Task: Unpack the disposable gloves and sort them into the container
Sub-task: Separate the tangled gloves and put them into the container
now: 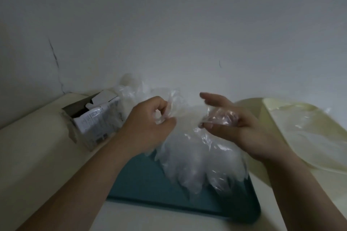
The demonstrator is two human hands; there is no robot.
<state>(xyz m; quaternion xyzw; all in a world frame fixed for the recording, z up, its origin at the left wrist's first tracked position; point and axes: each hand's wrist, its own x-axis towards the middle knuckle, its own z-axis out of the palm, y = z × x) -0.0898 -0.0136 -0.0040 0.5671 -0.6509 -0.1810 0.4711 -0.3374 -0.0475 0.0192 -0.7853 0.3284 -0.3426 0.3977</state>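
A bunch of clear disposable gloves (199,155) hangs between my hands above a teal tray (148,184). My left hand (148,125) pinches the thin plastic at the top left of the bunch, fingers curled. My right hand (231,124) holds crumpled glove plastic in its palm, with its index finger stretched out to the left. The glove fingers dangle down over the tray. An opened white cardboard box (93,120) stands to the left of my left hand, with more clear plastic (131,90) piled behind it.
A pale yellow tray (272,116) lies at the right, with a thin clear sheet (304,127) on it. All of this rests on a cream tabletop (33,152) against a white wall (169,24). The picture is dim and blurred.
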